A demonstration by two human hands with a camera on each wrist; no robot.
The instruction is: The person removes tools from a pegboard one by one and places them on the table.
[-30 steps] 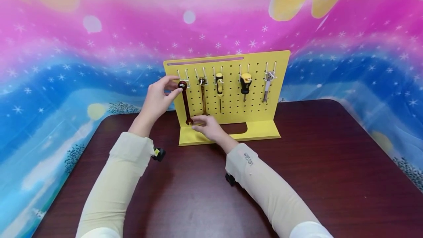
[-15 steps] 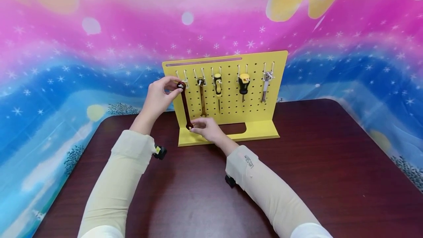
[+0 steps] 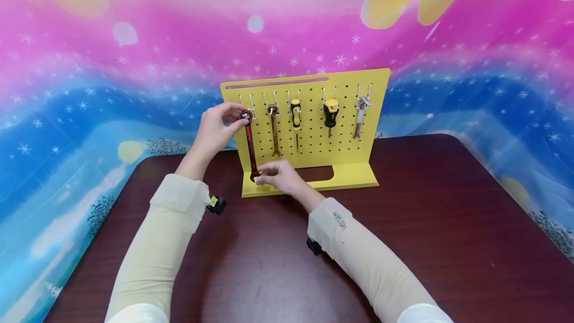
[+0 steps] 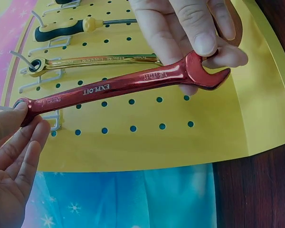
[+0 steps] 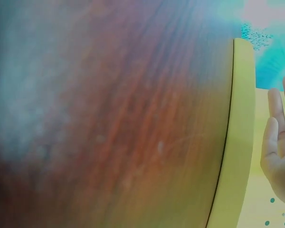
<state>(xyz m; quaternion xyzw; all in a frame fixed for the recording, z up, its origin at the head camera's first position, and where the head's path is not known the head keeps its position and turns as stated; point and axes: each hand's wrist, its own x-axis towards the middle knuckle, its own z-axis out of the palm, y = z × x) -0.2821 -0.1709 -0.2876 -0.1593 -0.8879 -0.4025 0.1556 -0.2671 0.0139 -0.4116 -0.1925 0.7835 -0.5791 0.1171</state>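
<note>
A red combination wrench hangs nearly upright in front of the left side of the yellow pegboard. My left hand pinches its ring end between thumb and fingers. A white hook tip shows at that ring; whether it passes through, I cannot tell. Lower down, my right hand pinches the open-jawed end with thumb and fingers. In the right wrist view only part of the right hand appears at the edge. A gold wrench hangs on the hook just to the right.
Farther right on the board hang a slim yellow-black screwdriver, a stubby screwdriver and a small adjustable wrench. The board's foot rests on a dark wooden table, with a patterned cloth behind.
The wrench's lower end has swung down and slightly toward me, and my right hand has followed it. My left hand has stayed nearly still at the ring end.
</note>
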